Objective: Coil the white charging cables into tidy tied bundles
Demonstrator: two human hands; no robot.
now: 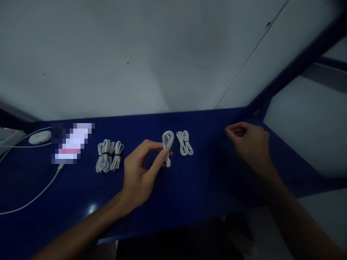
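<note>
My left hand (pixel 141 169) pinches a folded white cable bundle (pixel 167 141) between thumb and forefinger, holding it upright just above the blue table (pixel 189 187). Right beside it another coiled white cable (pixel 184 143) lies flat on the table. Farther left lies a group of white cable bundles (pixel 108 156) tied with dark bands. My right hand (pixel 249 142) hovers over the right part of the table with its fingers curled inward; whether they hold anything is hidden.
A blurred-out patch (pixel 72 142) sits at the left with a white cord (pixel 35 196) running from it toward the front edge. A white oval device (pixel 39 137) and a grey object (pixel 8 137) lie at the far left. A white wall rises behind.
</note>
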